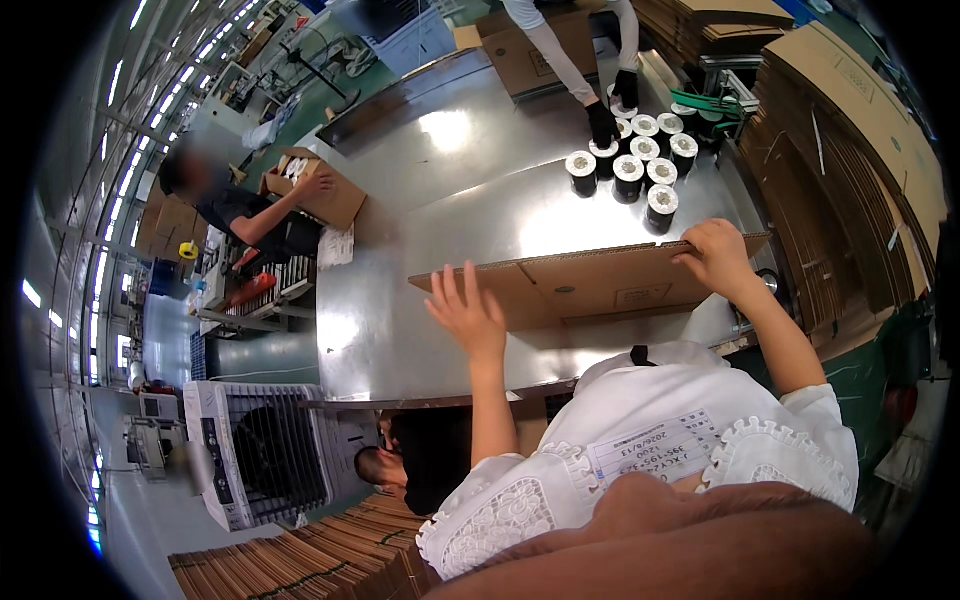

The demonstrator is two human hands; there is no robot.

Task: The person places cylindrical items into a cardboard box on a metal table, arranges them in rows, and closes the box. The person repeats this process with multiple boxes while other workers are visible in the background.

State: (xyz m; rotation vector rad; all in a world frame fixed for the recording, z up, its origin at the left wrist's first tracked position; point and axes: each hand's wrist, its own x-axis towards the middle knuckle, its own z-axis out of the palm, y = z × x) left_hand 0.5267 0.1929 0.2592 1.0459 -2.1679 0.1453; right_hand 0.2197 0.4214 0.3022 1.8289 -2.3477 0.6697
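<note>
Cardboard, flat and unfolded: the carton blank (600,285) stands on edge on the steel table (480,215). Right hand (718,255) clenches its top corner; left hand (468,315), fingers spread, rests against its near face. No box shape yet, all folding remains. Black spools (640,160) wait beyond the grip.

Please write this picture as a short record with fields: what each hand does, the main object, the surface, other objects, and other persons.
Left hand: left hand open, fingers spread, at the near edge of the cardboard
Right hand: right hand grips the top edge of the cardboard
Main object: flattened cardboard box, brown, held over the table
Surface: shiny metal table
Other objects: group of black spools with white tops, standing at the far side; stacks of flat cardboard to the right
Other persons: gloved hands touch the spools; a seated person handles an open carton
</note>
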